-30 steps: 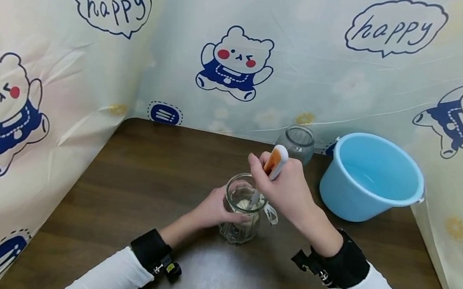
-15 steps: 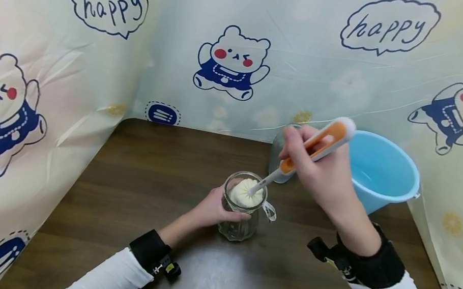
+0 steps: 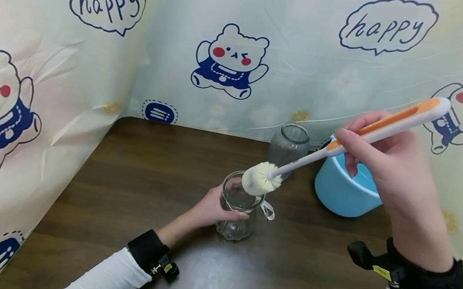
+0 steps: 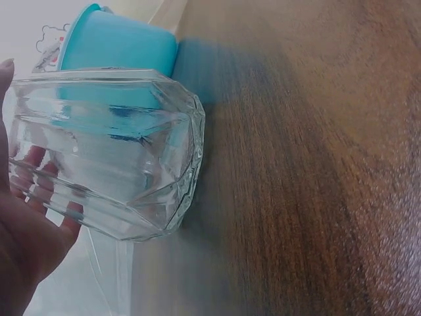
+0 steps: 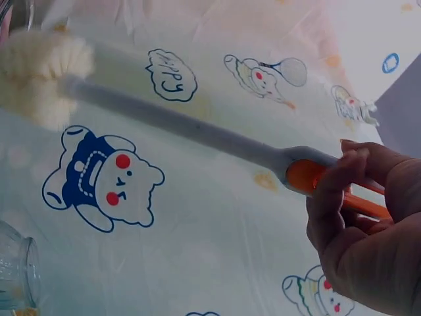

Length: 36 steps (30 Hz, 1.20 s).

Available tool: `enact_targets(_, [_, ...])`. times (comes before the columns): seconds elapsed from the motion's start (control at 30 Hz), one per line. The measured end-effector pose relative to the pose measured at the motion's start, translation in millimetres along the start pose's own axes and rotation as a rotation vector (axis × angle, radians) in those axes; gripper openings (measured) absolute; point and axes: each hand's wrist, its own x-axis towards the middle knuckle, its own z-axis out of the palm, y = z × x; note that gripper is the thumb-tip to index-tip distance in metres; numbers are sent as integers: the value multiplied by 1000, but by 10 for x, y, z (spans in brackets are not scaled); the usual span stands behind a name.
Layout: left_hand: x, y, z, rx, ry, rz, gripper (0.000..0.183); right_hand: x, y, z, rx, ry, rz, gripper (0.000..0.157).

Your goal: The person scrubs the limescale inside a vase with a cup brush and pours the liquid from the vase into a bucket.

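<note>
My left hand (image 3: 213, 208) grips a clear faceted glass jar (image 3: 236, 225) near the middle of the table, fingers and thumb wrapped round its side. A white ribbon loop (image 3: 268, 210) hangs at the jar's right side. In my right hand (image 3: 395, 163) is a bottle brush (image 3: 383, 125) with a white and orange handle, pinched between thumb and fingers. Its cream round head (image 3: 261, 179) is out of the jar and overlaps the right part of the rim in the head view. The left wrist view shows the jar upright, its base close to the tabletop.
A second glass jar (image 3: 282, 148) stands at the table's back edge, behind the brush. Right of it is a light blue bucket (image 3: 339, 194), partly hidden by my right hand. A printed curtain (image 3: 173, 51) encloses the back and sides of the brown table (image 3: 139, 164).
My right hand has moved up and to the right, drawing the brush head from inside the jar to above its rim. The left hand keeps its hold on the jar.
</note>
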Motion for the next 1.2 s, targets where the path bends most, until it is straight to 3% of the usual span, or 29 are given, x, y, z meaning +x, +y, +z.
enact_targets(0.1, [0, -9, 6, -2, -7, 13, 74, -43, 49, -96, 161, 51, -87, 15])
enact_targets(0.2, [6, -4, 4, 15, -11, 24, 70, -80, 82, -158, 235, 203, -181, 24])
enact_targets(0.3, [8, -13, 10, 33, -9, 30, 69, -120, 111, -217, 153, 343, -243, 30])
enact_targets(0.4, [6, -20, 10, 24, -2, 29, 69, -167, 145, -260, -132, 388, -197, 35])
enact_targets(0.53, [11, -34, -7, -3, 2, 26, 68, -201, 298, -258, -486, 279, -125, 37])
enact_targets(0.7, [10, -66, 5, -36, -8, 25, 68, -226, 721, -202, -646, 87, -102, 20])
enact_targets(0.77, [16, -57, -1, -34, -4, 30, 68, -241, 900, -168, -693, 5, -57, 15])
enact_targets(0.9, [10, -35, -8, -16, 5, 24, 69, -300, 1240, -86, -761, -117, 52, 23])
enact_targets(1.2, [-36, -7, 21, -27, -11, 14, 67, -453, 1860, 12, -822, -255, 265, 35])
